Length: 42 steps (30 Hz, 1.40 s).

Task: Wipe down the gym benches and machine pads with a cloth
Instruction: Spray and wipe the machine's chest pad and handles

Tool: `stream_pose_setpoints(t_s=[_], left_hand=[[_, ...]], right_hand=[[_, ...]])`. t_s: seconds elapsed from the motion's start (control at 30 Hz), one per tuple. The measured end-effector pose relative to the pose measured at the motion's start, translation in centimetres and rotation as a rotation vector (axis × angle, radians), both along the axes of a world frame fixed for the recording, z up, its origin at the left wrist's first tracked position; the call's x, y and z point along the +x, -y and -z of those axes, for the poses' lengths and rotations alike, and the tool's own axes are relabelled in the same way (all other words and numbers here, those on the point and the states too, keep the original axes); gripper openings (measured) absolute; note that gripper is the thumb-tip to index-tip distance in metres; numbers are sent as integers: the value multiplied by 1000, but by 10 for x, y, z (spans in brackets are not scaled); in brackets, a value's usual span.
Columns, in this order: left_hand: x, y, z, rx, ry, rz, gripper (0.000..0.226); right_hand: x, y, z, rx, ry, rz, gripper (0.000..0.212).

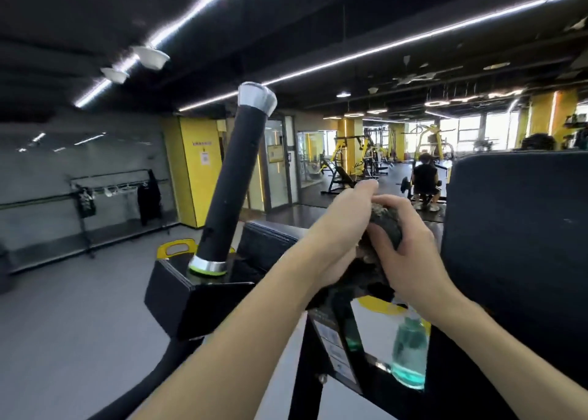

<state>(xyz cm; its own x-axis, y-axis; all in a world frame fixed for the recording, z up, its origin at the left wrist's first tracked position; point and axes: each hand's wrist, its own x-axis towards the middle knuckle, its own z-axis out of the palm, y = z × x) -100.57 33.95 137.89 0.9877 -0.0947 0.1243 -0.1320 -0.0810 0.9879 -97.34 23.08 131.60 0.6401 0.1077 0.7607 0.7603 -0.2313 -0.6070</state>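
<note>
A dark, mottled cloth (383, 225) is bunched up in front of me at mid-frame. My right hand (410, 247) grips it from the right, fingers curled round the wad. My left hand (342, 225) holds it from the left, fingers closed over the top. Below the hands stands the black machine frame (203, 295) with a black handle grip (234, 181) with silver end caps sticking up at a tilt. A large black back pad (521, 228) fills the right side. A smaller black pad (270, 244) lies behind the handle.
A bottle of teal liquid (410, 352) stands on the machine just under my right wrist. A yellow handle (176, 247) sits at the frame's left. Grey floor lies to the left, with a clothes rack (117, 193) by the wall. A person (423, 181) sits at a far machine.
</note>
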Motion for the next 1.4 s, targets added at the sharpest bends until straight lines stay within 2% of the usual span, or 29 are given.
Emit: stream_pose_setpoints(t_s=[0.07,0.13,0.2,0.33,0.47,0.5,0.57,0.63,0.7,0.8,0.93,1.0,1.1,1.2,1.3,1.4], left_hand=[[-25,-15,-24,112,35,0,32],[-47,-30,-44,218,82,-72,32],[-69,-48,-62,296,158,-158,32],[-104,-82,-91,387,382,-326,26],[-91,-114,-111,604,697,-617,29],[-83,-117,-115,646,702,-614,32],[-67,-120,-116,622,596,-458,39],[-54,-120,-112,402,474,-340,46],[-48,-121,-110,268,481,-317,61],[-41,-128,-111,223,536,-270,77],[-39,-134,-113,211,500,-227,81],[-41,-134,-116,239,502,-231,82],[-39,-136,-118,275,504,-224,87],[-38,-140,-119,269,487,-200,90],[-38,-143,-120,277,471,-190,91],[-38,-146,-121,276,483,-152,92]], right_hand=[[-7,-14,-20,44,-10,-14,40],[-17,-31,-41,67,-39,-73,42],[-28,-47,-58,55,15,-88,34],[-48,-67,-85,115,142,-131,19],[-41,-71,-103,231,222,-7,28],[-41,-76,-107,226,270,24,31],[-43,-93,-115,161,411,102,36],[-45,-110,-122,31,547,160,39],[-48,-120,-127,-59,566,192,44],[-54,-127,-121,-178,617,283,35],[-64,-126,-101,-423,587,270,28],[-64,-120,-108,-397,607,238,25],[-62,-121,-126,-375,588,345,26],[-80,-133,-114,-555,493,381,31],[-90,-134,-98,-716,524,317,34],[-80,-128,-117,-578,556,342,29]])
